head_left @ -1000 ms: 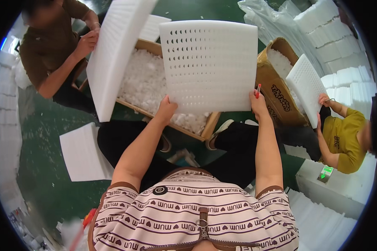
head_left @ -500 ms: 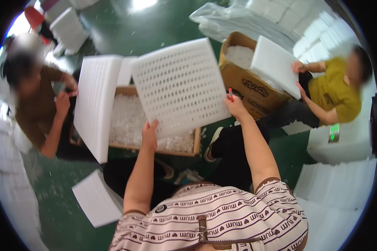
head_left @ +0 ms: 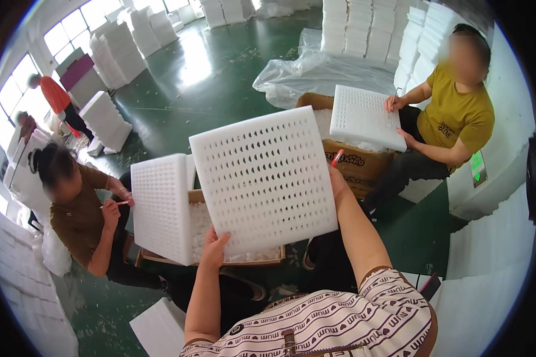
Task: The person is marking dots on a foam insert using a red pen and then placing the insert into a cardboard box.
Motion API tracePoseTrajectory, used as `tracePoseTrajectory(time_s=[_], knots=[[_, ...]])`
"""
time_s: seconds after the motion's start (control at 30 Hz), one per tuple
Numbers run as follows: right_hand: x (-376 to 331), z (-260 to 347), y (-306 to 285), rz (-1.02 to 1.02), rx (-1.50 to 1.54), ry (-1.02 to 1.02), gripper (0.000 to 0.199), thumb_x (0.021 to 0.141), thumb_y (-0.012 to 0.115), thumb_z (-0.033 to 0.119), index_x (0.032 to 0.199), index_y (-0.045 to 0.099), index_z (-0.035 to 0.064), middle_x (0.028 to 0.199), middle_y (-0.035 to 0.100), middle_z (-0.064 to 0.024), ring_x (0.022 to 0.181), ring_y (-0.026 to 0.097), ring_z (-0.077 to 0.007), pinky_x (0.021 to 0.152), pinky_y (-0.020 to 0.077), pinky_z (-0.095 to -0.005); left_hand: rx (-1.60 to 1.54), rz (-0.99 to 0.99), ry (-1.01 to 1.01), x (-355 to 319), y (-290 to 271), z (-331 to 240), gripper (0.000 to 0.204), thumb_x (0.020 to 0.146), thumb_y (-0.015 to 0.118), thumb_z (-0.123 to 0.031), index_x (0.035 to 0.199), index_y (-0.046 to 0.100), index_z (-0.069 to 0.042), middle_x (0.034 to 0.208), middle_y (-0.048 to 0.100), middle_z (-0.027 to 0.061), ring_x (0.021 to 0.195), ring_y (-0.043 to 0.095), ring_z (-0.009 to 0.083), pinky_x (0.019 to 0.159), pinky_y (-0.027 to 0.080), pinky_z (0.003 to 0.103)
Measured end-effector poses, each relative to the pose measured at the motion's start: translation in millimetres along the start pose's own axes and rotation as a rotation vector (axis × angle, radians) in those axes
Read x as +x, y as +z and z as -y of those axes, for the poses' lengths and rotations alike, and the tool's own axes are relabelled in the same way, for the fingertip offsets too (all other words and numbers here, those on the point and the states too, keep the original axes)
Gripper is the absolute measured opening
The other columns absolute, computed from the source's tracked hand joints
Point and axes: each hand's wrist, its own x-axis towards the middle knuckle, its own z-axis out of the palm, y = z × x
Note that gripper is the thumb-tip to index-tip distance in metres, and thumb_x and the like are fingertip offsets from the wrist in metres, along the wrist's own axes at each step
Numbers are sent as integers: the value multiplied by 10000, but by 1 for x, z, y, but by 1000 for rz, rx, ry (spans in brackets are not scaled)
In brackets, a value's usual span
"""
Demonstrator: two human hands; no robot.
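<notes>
A square white foam board (head_left: 267, 178) with rows of small punched holes stands tilted in front of me. Its lower left edge is pinched by my left hand (head_left: 213, 247), the thumb lying over the face. My right hand (head_left: 339, 183) is at the board's right edge, partly hidden behind it. A red pen-like tool (head_left: 337, 157) sticks up from that hand; its lower end is hidden. Below the board an open cardboard box (head_left: 268, 262) holds small white foam scraps (head_left: 200, 223).
At left a co-worker (head_left: 86, 208) steadies a similar foam board (head_left: 161, 208) and holds a thin tool. At right another co-worker (head_left: 458, 107) has a board (head_left: 366, 116) over a cardboard box (head_left: 357, 166). Foam stacks (head_left: 360, 27) and plastic sheeting (head_left: 292, 74) lie beyond.
My view has tilted up, so the room's far side shows. The board has turned more upright. My hands keep hold of its edges, the right one now more behind it.
</notes>
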Motion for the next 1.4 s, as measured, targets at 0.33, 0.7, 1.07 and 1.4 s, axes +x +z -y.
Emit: tracePoseTrajectory(time_s=[0.33, 0.7, 1.07, 1.4], knots=[[2, 1, -7, 143, 27, 106, 335, 878, 570, 245, 1122, 614, 19, 975, 673, -146, 806, 647, -220, 688, 515, -342, 319, -266, 178, -49, 20, -30, 403, 740, 486, 31, 1141, 518, 13, 936, 608, 114, 726, 543, 152, 635, 441, 214], [67, -36, -27, 348, 294, -84, 290, 943, 505, 313, 1002, 637, 61, 727, 625, -91, 525, 562, -172, 458, 433, -292, -508, -1170, 618, -221, -90, -107, 438, 901, 448, -195, 1257, 436, 60, 1169, 531, 195, 1094, 511, 267, 884, 454, 323], [86, -54, -24, 24, 283, -122, 222, 954, 476, 239, 970, 627, 77, 693, 596, -54, 541, 509, -144, 511, 383, -271, -229, -1457, 183, -310, -86, 4, 457, 893, 476, -262, 1242, 443, 31, 1201, 513, 188, 1061, 519, 269, 883, 439, 349], [53, -35, -44, 144, 339, -82, 149, 903, 527, 174, 899, 587, 38, 631, 514, -36, 530, 445, -119, 487, 343, -243, 1243, -1605, -94, -390, -252, 154, 467, 890, 519, -282, 1242, 460, 20, 1162, 548, 218, 1007, 555, 338, 853, 468, 414]])
